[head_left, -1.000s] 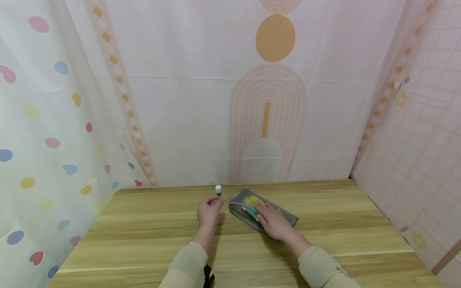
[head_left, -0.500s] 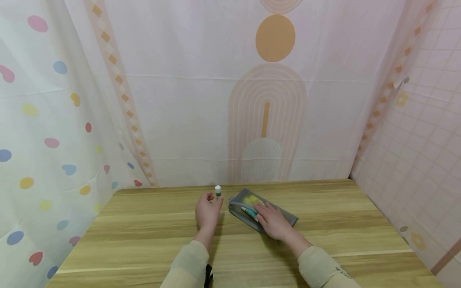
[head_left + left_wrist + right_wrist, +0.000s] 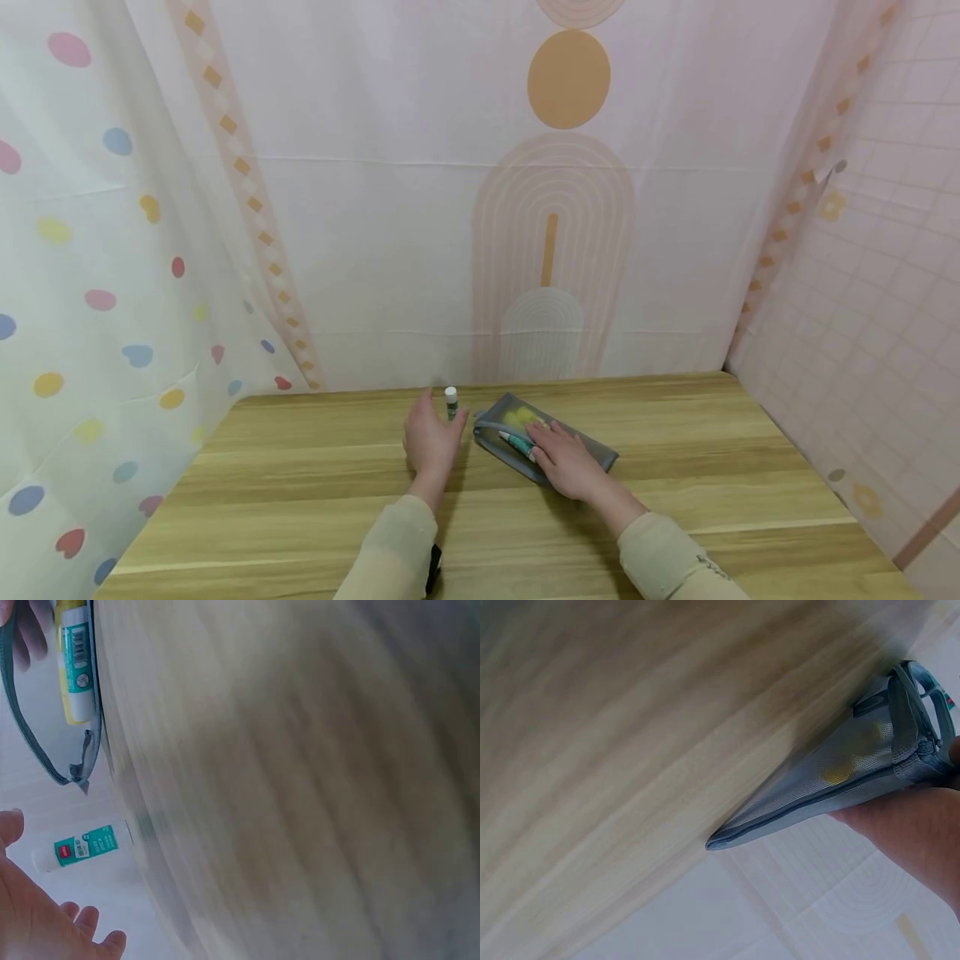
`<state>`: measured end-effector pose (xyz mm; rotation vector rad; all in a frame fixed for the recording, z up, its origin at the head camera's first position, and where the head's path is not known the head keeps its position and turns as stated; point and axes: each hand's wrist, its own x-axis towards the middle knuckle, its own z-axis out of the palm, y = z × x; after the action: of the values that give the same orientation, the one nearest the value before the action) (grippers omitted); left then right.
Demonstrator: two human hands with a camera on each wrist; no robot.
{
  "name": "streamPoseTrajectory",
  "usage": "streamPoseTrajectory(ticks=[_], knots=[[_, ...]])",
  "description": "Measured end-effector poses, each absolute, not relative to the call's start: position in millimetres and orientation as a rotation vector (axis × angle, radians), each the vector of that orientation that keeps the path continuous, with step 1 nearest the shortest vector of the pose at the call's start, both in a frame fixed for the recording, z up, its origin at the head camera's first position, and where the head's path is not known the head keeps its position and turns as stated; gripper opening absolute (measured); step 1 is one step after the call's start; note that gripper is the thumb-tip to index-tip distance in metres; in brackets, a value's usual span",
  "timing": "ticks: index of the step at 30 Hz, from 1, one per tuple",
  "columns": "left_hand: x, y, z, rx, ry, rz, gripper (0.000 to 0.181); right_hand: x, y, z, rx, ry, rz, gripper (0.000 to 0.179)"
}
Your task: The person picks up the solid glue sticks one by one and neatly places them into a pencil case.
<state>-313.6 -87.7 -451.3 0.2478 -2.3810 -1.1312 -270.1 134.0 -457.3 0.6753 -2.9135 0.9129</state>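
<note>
A glue stick (image 3: 452, 403) with a white cap and green label stands upright on the table. Around it my left hand (image 3: 432, 440) is spread, thumb on one side and fingers on the other, with a gap visible in the left wrist view. My right hand (image 3: 564, 463) holds a grey mesh pencil pouch (image 3: 780, 806), its fingers over the far side and its thumb at the near rim. The pouch is unzipped. Inside lie another green-labelled glue stick (image 3: 79, 664) and yellow items (image 3: 522, 415), partly covered by the right fingers.
The wooden table (image 3: 315, 500) meets a patterned curtain (image 3: 375, 275) along its back edge. A dotted curtain (image 3: 97, 300) hangs at the left, a checked one (image 3: 870, 317) at the right.
My left hand has let go of the glue stick and its fingers have spread apart around it. The stick stays in place. The right hand and pouch have not moved.
</note>
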Motion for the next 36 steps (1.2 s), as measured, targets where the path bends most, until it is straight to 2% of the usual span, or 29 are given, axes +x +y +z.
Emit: streamPoseTrajectory(ticks=[6, 13, 32, 36], knots=[[-322, -91, -455, 0.191, -2.419, -1.15, 0.079, -270, 133, -458, 0.67, -2.918, 0.907, 0.044], [-333, -95, -457, 0.125, -2.449, -1.21, 0.079, -271, 133, -458, 0.669, -2.923, 0.912, 0.044], [-338, -90, -463, 0.11, -2.355, -1.307, 0.048, -270, 134, -455, 0.688, -2.915, 0.929, 0.044], [-338, -88, -463, 0.111, -2.34, -1.319, 0.037, -270, 134, -456, 0.679, -2.915, 0.921, 0.044]])
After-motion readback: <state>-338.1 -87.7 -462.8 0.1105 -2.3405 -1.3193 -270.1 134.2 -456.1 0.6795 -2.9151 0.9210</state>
